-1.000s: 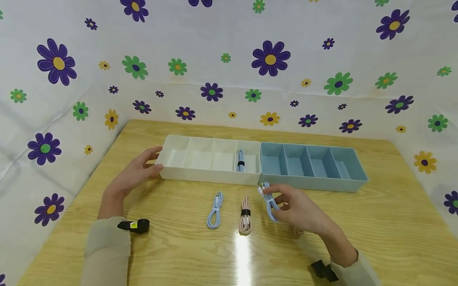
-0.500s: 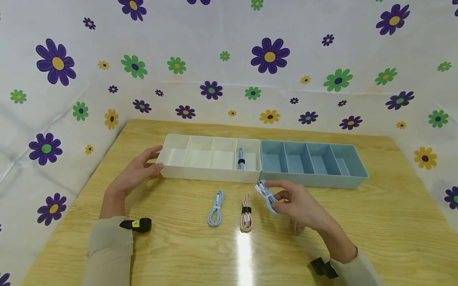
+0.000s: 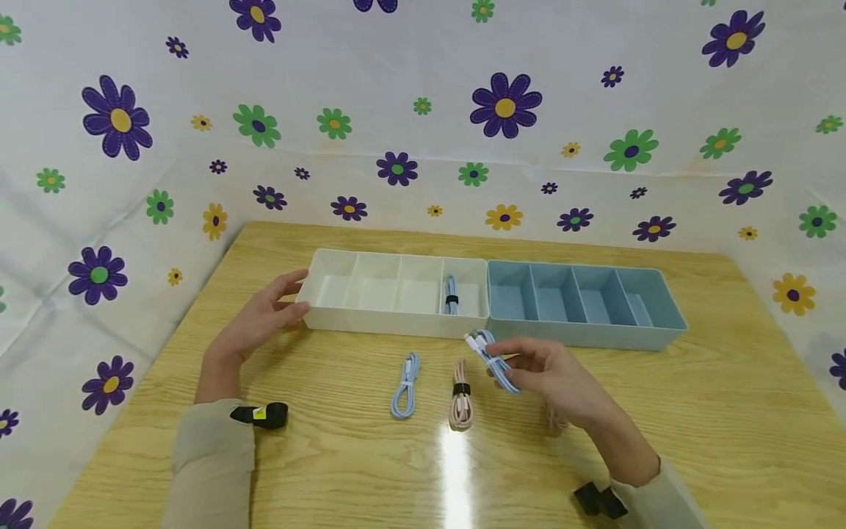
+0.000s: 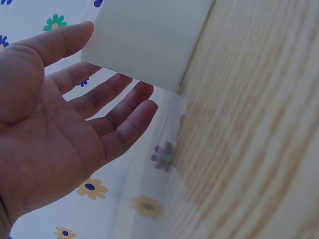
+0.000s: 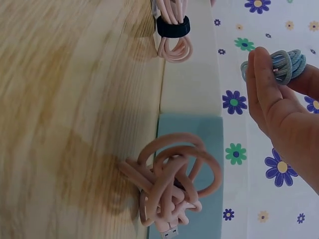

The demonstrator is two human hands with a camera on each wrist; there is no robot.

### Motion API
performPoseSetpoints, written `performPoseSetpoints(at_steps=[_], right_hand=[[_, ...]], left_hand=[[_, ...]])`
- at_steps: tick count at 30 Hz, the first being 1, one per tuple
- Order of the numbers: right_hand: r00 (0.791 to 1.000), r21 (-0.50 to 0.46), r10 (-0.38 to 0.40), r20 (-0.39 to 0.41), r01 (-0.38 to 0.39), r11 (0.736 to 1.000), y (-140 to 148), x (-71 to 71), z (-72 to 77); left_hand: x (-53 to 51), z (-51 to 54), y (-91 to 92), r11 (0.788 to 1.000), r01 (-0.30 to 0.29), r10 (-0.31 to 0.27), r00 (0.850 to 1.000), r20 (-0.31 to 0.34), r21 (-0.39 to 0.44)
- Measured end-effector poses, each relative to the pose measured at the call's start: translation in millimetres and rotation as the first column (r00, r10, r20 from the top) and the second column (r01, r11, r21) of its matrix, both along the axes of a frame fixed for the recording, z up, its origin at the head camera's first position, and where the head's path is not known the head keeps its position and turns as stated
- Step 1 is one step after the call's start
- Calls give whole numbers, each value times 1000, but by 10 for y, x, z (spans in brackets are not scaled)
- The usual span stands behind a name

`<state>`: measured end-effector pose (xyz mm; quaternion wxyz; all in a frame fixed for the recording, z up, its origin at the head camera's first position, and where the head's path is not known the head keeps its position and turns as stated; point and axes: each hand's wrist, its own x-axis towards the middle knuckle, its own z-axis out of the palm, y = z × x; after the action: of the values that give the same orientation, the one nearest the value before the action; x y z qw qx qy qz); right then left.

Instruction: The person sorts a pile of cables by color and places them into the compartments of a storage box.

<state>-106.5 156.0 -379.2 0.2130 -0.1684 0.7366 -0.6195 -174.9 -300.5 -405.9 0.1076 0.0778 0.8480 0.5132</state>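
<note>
My right hand (image 3: 551, 375) pinches a coiled light blue USB cable (image 3: 492, 360) between thumb and fingers, just above the table. Its white plugs point towards the boxes. The same coil (image 5: 288, 67) shows end-on in the right wrist view. At the left end of the white divided box (image 3: 370, 319), my left hand (image 3: 261, 316) rests with thumb and fingers extended against it. A blue cable with a black strap (image 3: 452, 295) stands in that box's rightmost compartment. On the table lie a blue cable (image 3: 406, 386) and a pink cable with a black strap (image 3: 461, 400).
A blue divided box (image 3: 588, 334) stands against the white box's right end. Another pink cable (image 5: 174, 179), loosely coiled, lies partly hidden under the right hand in the head view. A flowered cloth (image 3: 423, 132) hangs behind the wooden table (image 3: 344, 455).
My right hand has lifted the blue cable slightly towards the boxes, its plugs tipping further left. The left hand stays at the white box. The head view shifts slightly.
</note>
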Motion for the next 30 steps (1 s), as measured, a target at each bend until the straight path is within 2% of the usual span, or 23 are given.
performPoseSetpoints(at_steps=[9,15,21,30], right_hand=[[994,-5,-81,69,82,997,-4,25,23],[990,-73,-98,102,106,992,-24,35,13],[989,-102,-106,106,117,988,-71,48,19],[987,-116,-145,70,152,982,-164,63,59]], left_hand=[[-14,28,26,1000,3,-3,1000,-4,-1],[24,29,30,1000,10,-10,1000,1,6],[22,25,24,1000,-2,2,1000,6,-2],[19,11,22,1000,-9,9,1000,11,12]])
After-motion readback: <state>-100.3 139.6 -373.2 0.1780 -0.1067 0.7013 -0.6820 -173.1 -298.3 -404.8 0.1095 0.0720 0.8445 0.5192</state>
